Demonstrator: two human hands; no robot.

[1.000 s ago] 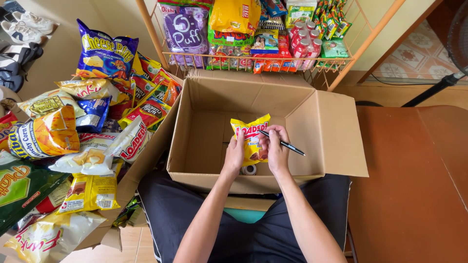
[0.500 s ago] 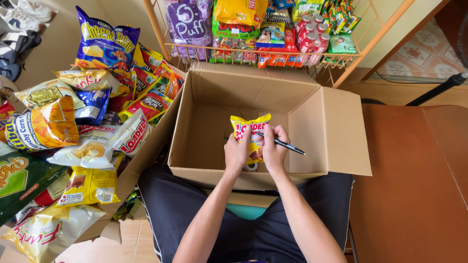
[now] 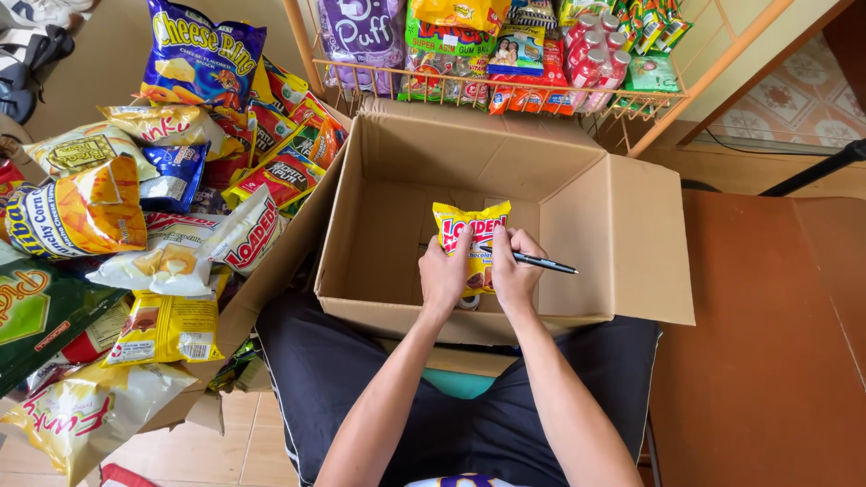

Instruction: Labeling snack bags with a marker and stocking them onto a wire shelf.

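Observation:
Both of my hands hold a small yellow and red snack packet [image 3: 469, 233] upright over the open cardboard box [image 3: 397, 194] that rests on my lap. My left hand [image 3: 444, 275] grips the packet's left side. My right hand [image 3: 514, 271] grips its right side and also holds a black pen [image 3: 541, 262], which points out to the right. A small roll of tape [image 3: 468, 302] shows just under the packet, inside the box.
A heap of snack bags [image 3: 171, 180] in yellow, blue, white and green lies left of the box. A wire rack [image 3: 505, 86] with more snacks and small pink bottles stands behind it. A reddish-brown surface [image 3: 767, 343] is to the right.
The packet and both hands have stayed over the box with little movement; the camera has tilted slightly, so the box sits a bit lower and nearer in view.

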